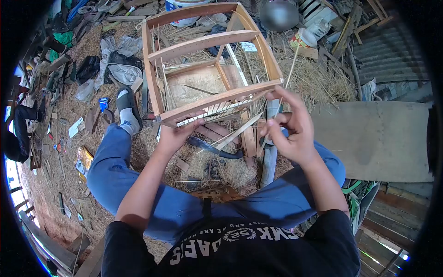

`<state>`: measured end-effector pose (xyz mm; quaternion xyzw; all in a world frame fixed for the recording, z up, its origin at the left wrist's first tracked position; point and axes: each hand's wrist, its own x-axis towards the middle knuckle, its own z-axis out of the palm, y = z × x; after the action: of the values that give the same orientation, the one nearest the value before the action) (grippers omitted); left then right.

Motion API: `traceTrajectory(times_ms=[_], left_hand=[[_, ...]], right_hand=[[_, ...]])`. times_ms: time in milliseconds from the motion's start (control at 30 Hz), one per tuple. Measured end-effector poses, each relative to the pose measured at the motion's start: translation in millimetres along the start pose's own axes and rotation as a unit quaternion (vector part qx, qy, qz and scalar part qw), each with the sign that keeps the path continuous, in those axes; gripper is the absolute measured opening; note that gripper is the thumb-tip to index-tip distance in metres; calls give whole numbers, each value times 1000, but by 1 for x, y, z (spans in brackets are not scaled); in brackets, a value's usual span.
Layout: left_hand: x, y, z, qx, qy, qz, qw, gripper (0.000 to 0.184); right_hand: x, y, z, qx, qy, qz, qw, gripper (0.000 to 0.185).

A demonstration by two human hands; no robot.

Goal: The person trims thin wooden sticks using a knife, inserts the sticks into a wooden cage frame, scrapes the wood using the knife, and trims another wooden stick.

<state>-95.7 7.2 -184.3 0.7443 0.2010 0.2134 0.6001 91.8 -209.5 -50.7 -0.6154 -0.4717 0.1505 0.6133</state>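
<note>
A wooden frame (203, 44) with curved crossbars stands tilted in front of me. Thin pale strips (221, 108) line up along its near side. My left hand (179, 134) grips the frame's lower near edge from below, its fingers partly hidden behind the wood. Near the frame's right corner, my right hand (291, 128) holds a long thin strip (292, 67) that slants upward, with the index finger stretched toward the corner. Under the frame lies a dark blade-like tool (212, 148) with a curved handle.
Straw and shavings (230, 173) cover the ground between my legs. A flat board (374, 138) lies at the right. A white and red bucket (304, 38) stands behind the frame's right side. Another person's leg (25, 129) shows at the far left.
</note>
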Motion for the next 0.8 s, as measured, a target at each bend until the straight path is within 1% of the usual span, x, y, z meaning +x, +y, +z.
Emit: traceTrajectory(times_ms=[67, 100, 133, 200, 233, 300, 367, 433, 500, 567, 600, 667, 733, 800], left_hand=[[0, -1, 2, -15, 4, -5, 1000, 17], [0, -1, 2, -30, 6, -12, 999, 17], [1, -1, 2, -31, 6, -10, 999, 17], [2, 0, 1, 6, -5, 10, 1000, 18], [2, -1, 1, 5, -4, 11, 1000, 18], [3, -1, 2, -4, -1, -10, 1000, 20], [3, 3, 3, -16, 1, -19, 1000, 19], [3, 4, 4, -28, 4, -29, 999, 18], [4, 3, 6, -33, 16, -8, 999, 18], [4, 3, 4, -18, 8, -9, 1000, 19], [5, 2, 4, -2, -1, -10, 1000, 20], [5, -1, 5, -22, -1, -20, 1000, 20], [5, -4, 6, -40, -1, -30, 999, 21], [5, -5, 6, -37, 13, -19, 999, 21]], right_hand=[[-2, -2, -24, 56, -52, 93, 993, 53], [2, -5, -29, 138, -37, 95, 985, 48], [5, -8, -31, 137, -37, 94, 985, 48], [10, -11, -34, 130, 74, 108, 983, 45], [10, -9, -37, 130, 73, 107, 983, 45], [8, 0, -46, 100, 116, 105, 982, 28], [7, -2, -47, 51, 163, 108, 979, 15], [3, -4, -53, 64, 141, 120, 981, 16], [1, -5, -52, 76, 120, 134, 981, 18], [1, -2, -36, 28, 107, 147, 983, 21], [0, 2, -29, 27, 109, 148, 983, 21], [-3, 10, -18, -11, 40, 122, 992, 22], [-3, 11, -11, -23, 26, 127, 991, 22], [-2, 10, -5, -84, -4, 107, 991, 22]])
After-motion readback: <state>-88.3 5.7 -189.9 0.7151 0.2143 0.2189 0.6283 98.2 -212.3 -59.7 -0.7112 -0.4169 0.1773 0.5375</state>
